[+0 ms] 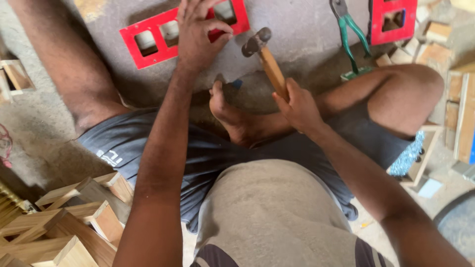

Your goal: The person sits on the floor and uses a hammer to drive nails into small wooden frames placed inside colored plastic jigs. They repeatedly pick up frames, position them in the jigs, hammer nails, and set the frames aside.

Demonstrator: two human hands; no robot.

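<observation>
I sit on a grey concrete floor with my legs folded. My right hand (296, 106) is shut on the wooden handle of a hammer (264, 57), whose dark metal head is raised just right of a red rectangular frame. My left hand (198, 32) rests on that red frame (156, 35), fingers pinched at its lower edge near the frame's right end. The frame has several rectangular openings and lies flat on the floor. Whether a nail sits between my fingers cannot be seen.
Green-handled pliers (351, 32) lie on the floor at upper right, beside a second red frame (393, 20). Wooden blocks (74, 222) are stacked at lower left. More wooden pieces (457, 109) line the right edge. My bare foot (230, 111) lies below the hammer.
</observation>
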